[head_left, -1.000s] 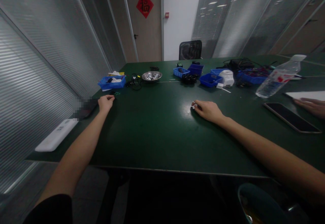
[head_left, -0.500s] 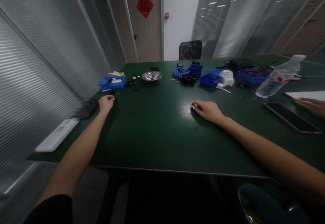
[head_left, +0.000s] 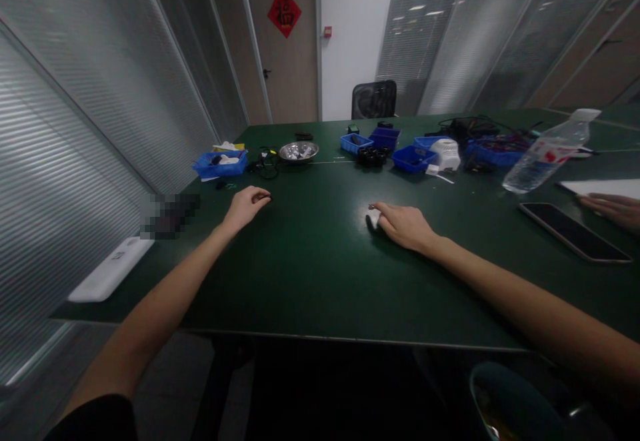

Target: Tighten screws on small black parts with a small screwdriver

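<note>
My left hand point(head_left: 246, 207) is over the left part of the green table point(head_left: 300, 261), its fingers pinched on a small dark piece point(head_left: 268, 197) too small to name. On the right, my right hand point(head_left: 406, 225) rests low at the tabletop, its fingers closed on a small white and black object point(head_left: 373, 218) whose kind I cannot make out. The fingers cover part of that object. Behind my left hand lie small dark and green bits point(head_left: 230, 186) on the table.
Farther back stand a metal bowl point(head_left: 299, 152), a blue basket point(head_left: 223, 165), a blue tray point(head_left: 413, 159) and black cables point(head_left: 267, 166). At right are a water bottle point(head_left: 547, 151), a phone point(head_left: 574, 231) and another person's hand point(head_left: 613, 207). A white box point(head_left: 111, 271) lies at left.
My left hand has moved right, away from the small bits, with a small dark piece in its fingers. My right hand has shifted slightly left, and more of its white and black object shows.
</note>
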`<action>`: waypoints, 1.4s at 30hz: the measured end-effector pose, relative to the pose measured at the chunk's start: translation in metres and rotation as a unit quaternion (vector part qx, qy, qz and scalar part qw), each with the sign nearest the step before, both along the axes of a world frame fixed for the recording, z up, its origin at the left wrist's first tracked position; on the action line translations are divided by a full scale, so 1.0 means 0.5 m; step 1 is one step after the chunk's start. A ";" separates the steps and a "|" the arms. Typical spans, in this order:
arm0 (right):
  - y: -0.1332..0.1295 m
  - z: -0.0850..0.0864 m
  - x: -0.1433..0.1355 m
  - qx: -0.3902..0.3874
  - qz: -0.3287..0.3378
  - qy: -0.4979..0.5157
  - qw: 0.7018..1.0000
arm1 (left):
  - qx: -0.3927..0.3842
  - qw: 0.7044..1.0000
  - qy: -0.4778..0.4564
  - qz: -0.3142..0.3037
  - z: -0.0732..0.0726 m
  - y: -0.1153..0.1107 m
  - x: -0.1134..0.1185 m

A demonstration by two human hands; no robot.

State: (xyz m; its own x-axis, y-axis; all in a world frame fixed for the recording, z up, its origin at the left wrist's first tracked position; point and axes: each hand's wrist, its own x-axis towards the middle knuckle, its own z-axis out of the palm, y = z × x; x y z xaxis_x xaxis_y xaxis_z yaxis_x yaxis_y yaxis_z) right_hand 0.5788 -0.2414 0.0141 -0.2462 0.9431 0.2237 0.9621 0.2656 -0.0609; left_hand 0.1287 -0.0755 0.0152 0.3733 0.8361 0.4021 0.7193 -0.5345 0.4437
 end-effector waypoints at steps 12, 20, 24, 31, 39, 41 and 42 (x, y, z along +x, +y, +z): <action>-0.078 0.018 -0.119 -0.035 0.226 0.126 0.965 | -0.129 0.934 0.002 -0.332 0.015 -0.245 0.211; -0.080 0.013 -0.126 -0.040 0.246 0.130 0.960 | -0.132 0.926 0.012 -0.354 0.012 -0.240 0.211; -0.079 0.012 -0.127 -0.038 0.243 0.128 0.961 | -0.130 0.925 0.007 -0.357 0.013 -0.239 0.209; -0.082 0.011 -0.130 -0.033 0.252 0.114 0.961 | -0.105 0.921 0.016 -0.374 0.006 -0.237 0.210; -0.083 0.010 -0.130 -0.024 0.258 0.113 0.959 | -0.091 0.916 0.021 -0.391 -0.001 -0.236 0.213; -0.084 0.009 -0.130 -0.018 0.268 0.102 0.958 | -0.085 0.919 0.021 -0.385 -0.004 -0.237 0.214; -0.084 0.008 -0.130 -0.015 0.273 0.094 0.957 | -0.083 0.919 0.021 -0.384 -0.005 -0.237 0.214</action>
State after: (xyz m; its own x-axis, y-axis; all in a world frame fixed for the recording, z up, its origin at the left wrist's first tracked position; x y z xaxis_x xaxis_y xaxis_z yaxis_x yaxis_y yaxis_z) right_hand 0.5136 -0.2835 0.0180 -0.6619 0.6922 0.2876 0.6517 0.7210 -0.2353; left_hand 0.2358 -0.1941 0.0128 0.8914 0.3684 0.2639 0.1768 -0.8189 0.5460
